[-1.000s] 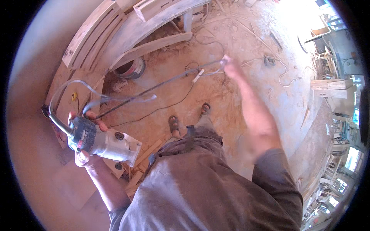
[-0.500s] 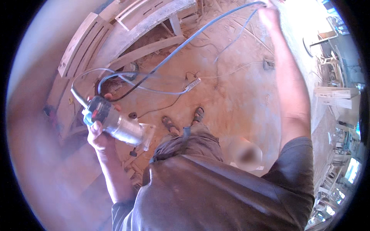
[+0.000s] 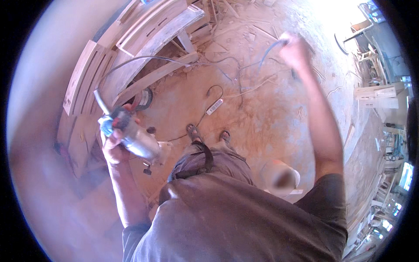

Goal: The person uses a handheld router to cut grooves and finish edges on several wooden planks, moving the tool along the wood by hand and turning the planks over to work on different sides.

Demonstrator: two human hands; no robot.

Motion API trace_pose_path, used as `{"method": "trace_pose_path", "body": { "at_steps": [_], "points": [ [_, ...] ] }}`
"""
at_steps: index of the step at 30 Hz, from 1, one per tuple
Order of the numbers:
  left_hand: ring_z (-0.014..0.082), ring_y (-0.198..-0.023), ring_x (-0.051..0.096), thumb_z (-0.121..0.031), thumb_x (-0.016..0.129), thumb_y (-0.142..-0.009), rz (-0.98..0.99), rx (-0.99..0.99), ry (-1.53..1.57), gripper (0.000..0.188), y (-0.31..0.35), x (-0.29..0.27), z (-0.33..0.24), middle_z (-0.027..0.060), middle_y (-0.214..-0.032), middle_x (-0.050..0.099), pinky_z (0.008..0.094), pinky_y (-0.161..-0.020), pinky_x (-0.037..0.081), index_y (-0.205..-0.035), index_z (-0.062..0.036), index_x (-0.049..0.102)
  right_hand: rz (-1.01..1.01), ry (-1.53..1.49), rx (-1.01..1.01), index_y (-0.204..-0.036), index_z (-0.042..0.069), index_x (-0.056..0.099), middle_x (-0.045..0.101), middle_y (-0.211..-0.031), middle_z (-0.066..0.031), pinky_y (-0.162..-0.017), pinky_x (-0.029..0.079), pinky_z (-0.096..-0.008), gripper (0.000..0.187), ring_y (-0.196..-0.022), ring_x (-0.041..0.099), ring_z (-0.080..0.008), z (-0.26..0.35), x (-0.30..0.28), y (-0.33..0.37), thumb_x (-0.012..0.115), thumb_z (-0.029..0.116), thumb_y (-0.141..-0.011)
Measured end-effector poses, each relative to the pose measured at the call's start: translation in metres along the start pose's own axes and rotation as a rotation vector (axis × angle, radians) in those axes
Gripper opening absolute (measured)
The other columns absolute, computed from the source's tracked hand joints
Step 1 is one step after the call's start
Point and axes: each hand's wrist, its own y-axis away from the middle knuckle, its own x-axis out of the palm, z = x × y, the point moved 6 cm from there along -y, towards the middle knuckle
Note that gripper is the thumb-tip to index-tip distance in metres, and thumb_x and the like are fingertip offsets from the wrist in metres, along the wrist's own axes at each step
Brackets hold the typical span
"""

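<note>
Left hand [image 3: 114,147] clasped the router [image 3: 140,142] round its body, bearing the weight; right hand [image 3: 295,51], well out front, gripped the cord [image 3: 265,54], apparently holding slack up.

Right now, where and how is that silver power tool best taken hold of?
I'd take the tool around its rounded body, near the dark end, coming from the near left, much as the left grip does. That part looks roughly cylindrical, and its tilt puts the base lower right and the cord upper left.
</note>
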Motion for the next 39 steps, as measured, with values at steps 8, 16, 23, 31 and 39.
{"method": "trace_pose_path", "body": {
  "at_steps": [8, 16, 23, 31, 39],
  "points": [
    [0.0245, -0.107, 0.065, -0.020, 0.090, -0.054, 0.434, -0.354, -0.044, 0.100, -0.109, 0.070, 0.074, 0.0170, -0.129, 0.061, 0.0386, -0.099, 0.052, -0.139, 0.0052, 0.045, -0.082, -0.918, 0.255, -0.088, 0.001, 0.065, 0.068, -0.085, -0.0155, -0.069, 0.054, -0.0387, 0.014, -0.079, 0.071, -0.0289, 0.187, 0.172, 0.091, 0.061, -0.004, -0.075],
    [0.0176, -0.099, 0.066, -0.015, 0.093, -0.056, 0.768, -0.503, -0.342, 0.095, -0.191, -0.004, 0.107, 0.0087, -0.110, 0.065, 0.0346, -0.091, 0.054, -0.137, 0.0004, 0.044, -0.640, -1.960, 1.052, -0.104, -0.008, 0.063, 0.068, -0.104, -0.0152, -0.077, 0.058, -0.0345, 0.021, -0.083, 0.069, -0.0246, 0.143, 0.271, 0.101, 0.064, 0.001, -0.085],
    [0.0139, -0.096, 0.065, -0.008, 0.091, -0.054, 0.694, -0.733, -0.594, 0.092, -0.197, -0.132, 0.113, 0.0035, -0.107, 0.065, 0.0323, -0.086, 0.054, -0.136, -0.0073, 0.048, -0.245, 0.012, 0.932, -0.089, -0.005, 0.070, 0.065, -0.077, -0.0105, -0.063, 0.054, -0.0345, 0.015, -0.071, 0.066, -0.0273, 0.012, 0.337, 0.266, 0.065, 0.009, -0.094],
    [0.0160, -0.093, 0.065, -0.002, 0.087, -0.060, 0.168, -0.713, -0.713, 0.088, -0.192, -0.264, 0.094, 0.0052, -0.108, 0.066, 0.0329, -0.083, 0.054, -0.139, -0.0088, 0.049, -0.627, -1.073, 1.946, -0.106, -0.006, 0.065, 0.068, -0.101, -0.0117, -0.071, 0.054, -0.0316, 0.019, -0.095, 0.066, -0.0239, -0.150, 0.305, 0.484, 0.061, 0.000, -0.089],
    [0.0166, -0.091, 0.067, -0.004, 0.086, -0.066, -0.198, -0.650, -0.971, 0.062, -0.183, -0.346, 0.098, 0.0063, -0.105, 0.070, 0.0320, -0.083, 0.055, -0.122, -0.0033, 0.060, -0.030, -0.215, 1.495, -0.101, -0.001, 0.069, 0.071, -0.094, -0.0050, -0.070, 0.053, -0.0356, 0.014, -0.089, 0.068, -0.0217, -0.349, 0.099, 0.647, 0.059, 0.001, -0.092]
  ]
}}
